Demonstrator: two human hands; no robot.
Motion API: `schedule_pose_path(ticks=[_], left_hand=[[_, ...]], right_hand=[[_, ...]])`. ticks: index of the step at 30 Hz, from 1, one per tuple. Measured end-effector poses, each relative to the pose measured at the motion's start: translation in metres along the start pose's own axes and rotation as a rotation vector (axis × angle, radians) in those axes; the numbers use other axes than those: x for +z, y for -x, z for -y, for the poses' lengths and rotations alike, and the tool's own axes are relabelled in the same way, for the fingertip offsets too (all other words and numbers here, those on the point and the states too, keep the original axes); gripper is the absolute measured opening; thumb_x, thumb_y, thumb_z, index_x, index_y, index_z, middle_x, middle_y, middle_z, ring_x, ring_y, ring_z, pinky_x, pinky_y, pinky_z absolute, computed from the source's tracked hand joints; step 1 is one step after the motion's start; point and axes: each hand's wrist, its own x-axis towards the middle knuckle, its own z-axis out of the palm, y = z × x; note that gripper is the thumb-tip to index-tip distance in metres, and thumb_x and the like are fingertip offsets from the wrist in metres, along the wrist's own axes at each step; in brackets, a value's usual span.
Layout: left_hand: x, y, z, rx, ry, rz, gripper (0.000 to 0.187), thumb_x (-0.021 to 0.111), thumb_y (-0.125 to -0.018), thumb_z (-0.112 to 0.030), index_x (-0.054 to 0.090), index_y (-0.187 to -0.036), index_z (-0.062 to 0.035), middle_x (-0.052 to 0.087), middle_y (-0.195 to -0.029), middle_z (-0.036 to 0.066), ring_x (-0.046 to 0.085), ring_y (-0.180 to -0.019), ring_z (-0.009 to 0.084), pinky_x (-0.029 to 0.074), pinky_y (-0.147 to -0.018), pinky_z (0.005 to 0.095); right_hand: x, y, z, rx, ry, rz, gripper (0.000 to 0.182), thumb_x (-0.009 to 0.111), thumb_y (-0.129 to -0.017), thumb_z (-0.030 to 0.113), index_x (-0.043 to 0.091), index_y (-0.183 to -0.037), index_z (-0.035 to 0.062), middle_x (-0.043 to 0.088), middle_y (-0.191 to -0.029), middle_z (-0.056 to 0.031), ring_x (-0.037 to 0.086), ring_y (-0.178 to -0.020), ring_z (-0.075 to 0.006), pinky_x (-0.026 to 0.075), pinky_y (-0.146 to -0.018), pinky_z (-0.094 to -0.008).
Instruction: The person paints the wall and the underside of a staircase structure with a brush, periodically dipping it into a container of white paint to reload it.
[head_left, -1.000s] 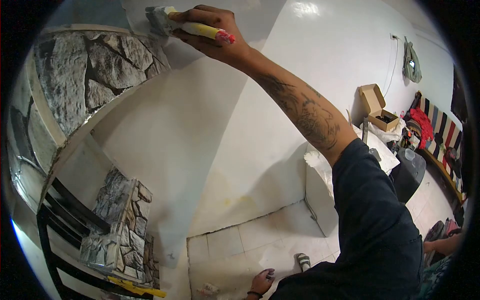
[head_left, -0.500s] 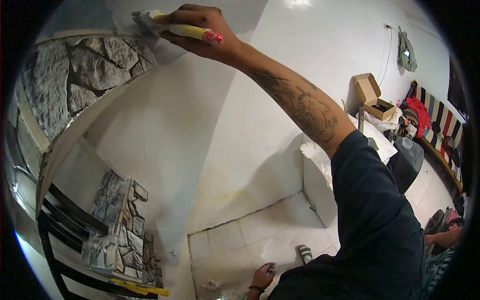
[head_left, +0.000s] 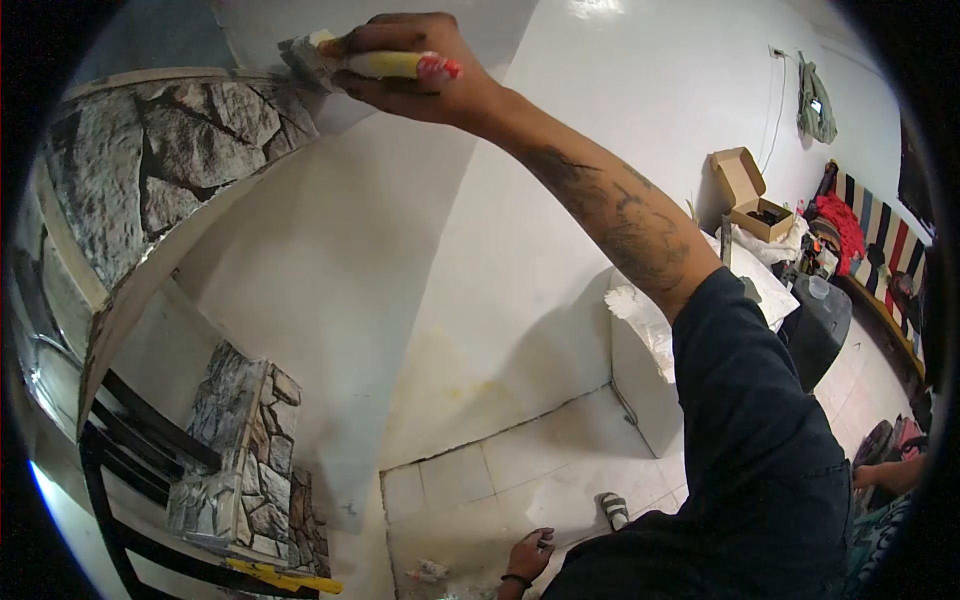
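My right hand [head_left: 425, 70] is raised at the upper left, fingers wrapped around the yellow, red-ended handle of a paintbrush [head_left: 385, 66]. The brush's grey, worn-looking head rests against the wall by the end of the upper stone-faced ledge [head_left: 205, 135]; its bristles are blurred. Low in the view, my left hand [head_left: 530, 552], with a dark band at the wrist, hangs over the floor. Its fingers are loosely bent and apart, with nothing visible in them. The wall [head_left: 390, 200] behind has a grey area beside a whiter one.
Black railing bars [head_left: 150, 430] and a lower stone-faced ledge [head_left: 262, 480] stand at left, with a yellow strip [head_left: 285, 578] below. At right are a white block [head_left: 640, 380], an open cardboard box [head_left: 755, 205], a dark container [head_left: 820, 320] and a striped bench [head_left: 880, 235]. Another person's arm [head_left: 890, 475] shows there.
My right hand and the brush have shifted slightly right and down in the view. The background has also shifted a little the same way. My left hand looks unchanged.
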Motion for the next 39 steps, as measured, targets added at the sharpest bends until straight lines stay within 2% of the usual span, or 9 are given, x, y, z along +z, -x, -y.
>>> schedule_pose_path(ticks=[3, 9, 12, 19, 25, 28, 30, 35, 39], left_hand=[[-0.002, 0.000, 0.000, 0.005, -0.009, 0.003, 0.036, 0.069, -0.082, -0.014, 0.063, -0.117, -0.0085, 0.069, -0.101, 0.008, 0.069, -0.084, 0.0215, 0.055, -0.079, 0.0335], [-0.002, -0.002, -0.001, 0.029, 0.010, -0.007, 0.036, 0.068, -0.083, -0.015, 0.063, -0.118, -0.0088, 0.069, -0.102, 0.009, 0.069, -0.085, 0.0222, 0.055, -0.079, 0.0344], [-0.002, -0.001, -0.003, 0.033, 0.001, -0.011, 0.036, 0.068, -0.083, -0.015, 0.062, -0.118, -0.0079, 0.069, -0.101, 0.009, 0.069, -0.085, 0.0222, 0.055, -0.080, 0.0344], [-0.006, 0.005, -0.002, -0.039, -0.049, 0.057, 0.035, 0.066, -0.086, -0.017, 0.061, -0.119, -0.0060, 0.070, -0.108, 0.012, 0.070, -0.094, 0.0238, 0.056, -0.084, 0.0352], [-0.004, 0.002, 0.011, 0.030, -0.012, -0.016, 0.034, 0.067, -0.082, -0.014, 0.063, -0.116, -0.0070, 0.070, -0.105, 0.010, 0.069, -0.086, 0.0225, 0.055, -0.080, 0.0348], [-0.010, 0.002, 0.003, 0.000, 0.002, -0.001, 0.034, 0.066, -0.082, -0.013, 0.063, -0.116, -0.0074, 0.070, -0.104, 0.010, 0.069, -0.086, 0.0234, 0.055, -0.080, 0.0349], [-0.011, -0.002, 0.006, 0.043, 0.006, -0.023, 0.034, 0.066, -0.083, -0.013, 0.064, -0.116, -0.0078, 0.070, -0.104, 0.010, 0.069, -0.086, 0.0233, 0.055, -0.080, 0.0348], [-0.011, -0.005, -0.003, 0.008, 0.022, -0.020, 0.035, 0.066, -0.083, -0.015, 0.063, -0.117, -0.0084, 0.070, -0.103, 0.010, 0.069, -0.087, 0.0233, 0.055, -0.081, 0.0347], [-0.013, 0.006, -0.001, -0.024, 0.010, -0.031, 0.034, 0.065, -0.084, -0.017, 0.063, -0.116, -0.0083, 0.070, -0.103, 0.010, 0.069, -0.088, 0.0231, 0.055, -0.080, 0.0342]], right_hand=[[-0.001, -0.017, 0.001, -0.028, 0.040, -0.022, 0.026, 0.069, -0.085, 0.008, 0.067, -0.110, 0.0005, 0.066, -0.091, -0.0154, 0.066, -0.076, -0.0264, 0.054, -0.067, -0.0352], [0.016, -0.019, -0.006, -0.052, 0.130, -0.098, 0.020, 0.069, -0.083, 0.005, 0.067, -0.102, 0.0000, 0.066, -0.090, -0.0154, 0.066, -0.072, -0.0266, 0.054, -0.063, -0.0340], [0.018, -0.006, -0.012, -0.096, 0.237, -0.028, 0.033, 0.078, -0.078, 0.011, 0.071, -0.111, 0.0118, 0.067, -0.085, -0.0061, 0.066, -0.072, -0.0201, 0.056, -0.065, -0.0303], [0.010, -0.001, -0.005, -0.125, 0.286, -0.009, 0.029, 0.078, -0.076, 0.009, 0.072, -0.105, 0.0104, 0.065, -0.077, -0.0057, 0.064, -0.067, -0.0202, 0.054, -0.061, -0.0299], [-0.010, -0.019, -0.006, -0.186, -0.038, 0.022, 0.013, 0.068, -0.083, 0.003, 0.064, -0.095, -0.0010, 0.066, -0.085, -0.0127, 0.064, -0.068, -0.0219, 0.052, -0.060, -0.0327], [-0.007, -0.039, -0.029, 0.195, -0.765, -0.229, 0.005, 0.064, -0.085, 0.000, 0.063, -0.088, -0.0040, 0.062, -0.072, -0.0068, 0.056, -0.062, -0.0120, 0.048, -0.053, -0.0268], [-0.023, -0.055, -0.022, 0.234, -0.306, -0.200, 0.010, 0.067, -0.086, 0.002, 0.063, -0.091, -0.0060, 0.062, -0.072, -0.0063, 0.056, -0.060, -0.0114, 0.047, -0.051, -0.0252], [-0.013, -0.059, -0.048, 0.336, -0.556, -0.137, 0.014, 0.071, -0.082, 0.004, 0.065, -0.091, -0.0063, 0.063, -0.070, -0.0061, 0.058, -0.057, -0.0120, 0.048, -0.049, -0.0266], [-0.035, -0.055, -0.047, 0.418, -0.199, -0.153, 0.004, 0.067, -0.078, -0.001, 0.065, -0.077, -0.0042, 0.062, -0.064, -0.0061, 0.057, -0.052, -0.0119, 0.046, -0.045, -0.0270]])
